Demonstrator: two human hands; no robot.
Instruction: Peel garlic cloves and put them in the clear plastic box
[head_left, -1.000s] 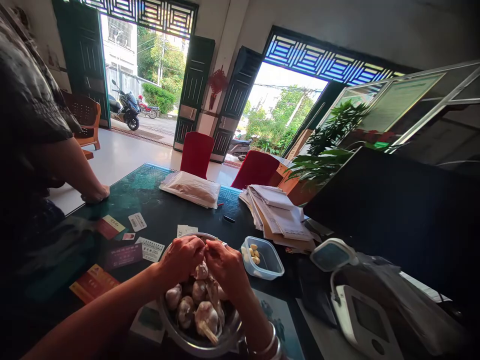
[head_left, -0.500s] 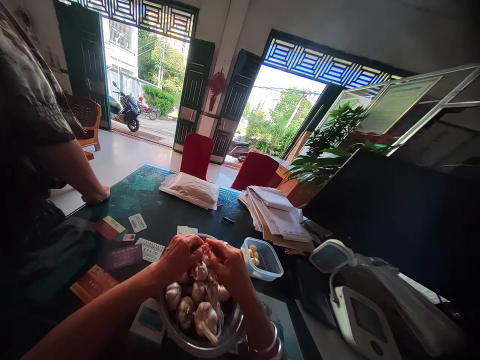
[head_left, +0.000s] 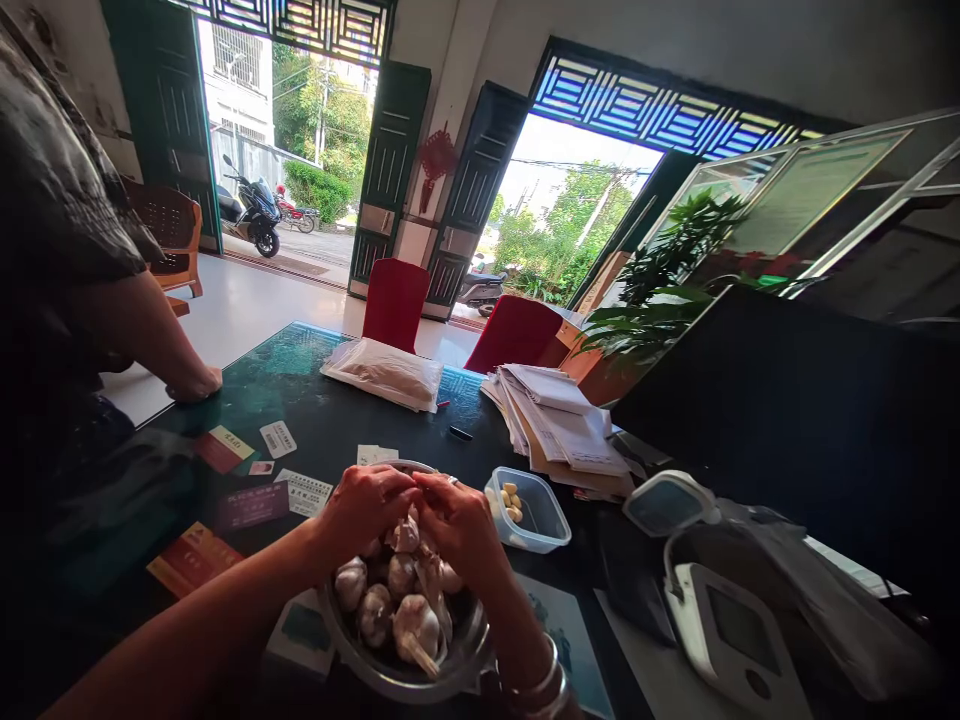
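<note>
Both my hands meet over the far side of a round metal bowl [head_left: 390, 688] with several whole garlic bulbs [head_left: 416, 628] in it. My left hand [head_left: 369, 508] is closed, its fingertips pinched together. Against it, my right hand [head_left: 459, 515] is closed too, with a ring on a finger and bangles at the wrist. Between the fingertips is garlic [head_left: 409, 515], mostly hidden by the fingers, so its exact shape cannot be made out. Just right of the bowl stands a clear plastic box [head_left: 547, 525] holding several peeled garlic cloves [head_left: 511, 500].
Cards [head_left: 251, 505] lie left of the bowl, near a small white box [head_left: 300, 640]. Beyond are a plastic-wrapped packet [head_left: 382, 372], a pen [head_left: 460, 433] and stacked papers [head_left: 555, 420]. A blood pressure monitor [head_left: 739, 630] sits at right. Another person's hand [head_left: 196, 385] rests on the table's left edge.
My hands stay together over the bowl, fingers slightly shifted; the reddish bit seen between the fingertips is now covered. The view has tilted slightly. The other person's hand stays on the table.
</note>
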